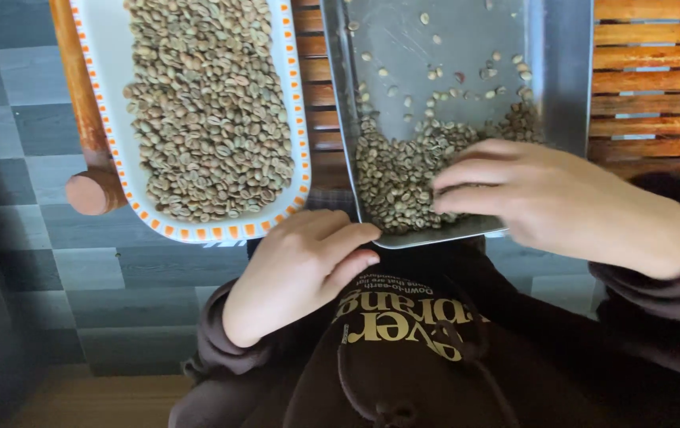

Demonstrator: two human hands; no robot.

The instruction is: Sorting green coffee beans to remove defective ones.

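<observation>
Beans [403,178] heaped at near lip of tilted steel tray [562,71]; right hand [546,198] fingers spread raking them, left hand [308,261] curled on tray edge; risk: spill over the lip onto lap.

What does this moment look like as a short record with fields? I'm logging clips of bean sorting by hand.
setting: wooden slatted table over a grey tiled floor
left hand: rests at the near corner of the metal tray, thumb on its rim
right hand: fingers spread on the heap of green coffee beans in the metal tray
other beans: a fuller pile in the white dish with orange edge
clothing: dark brown hooded top
</observation>
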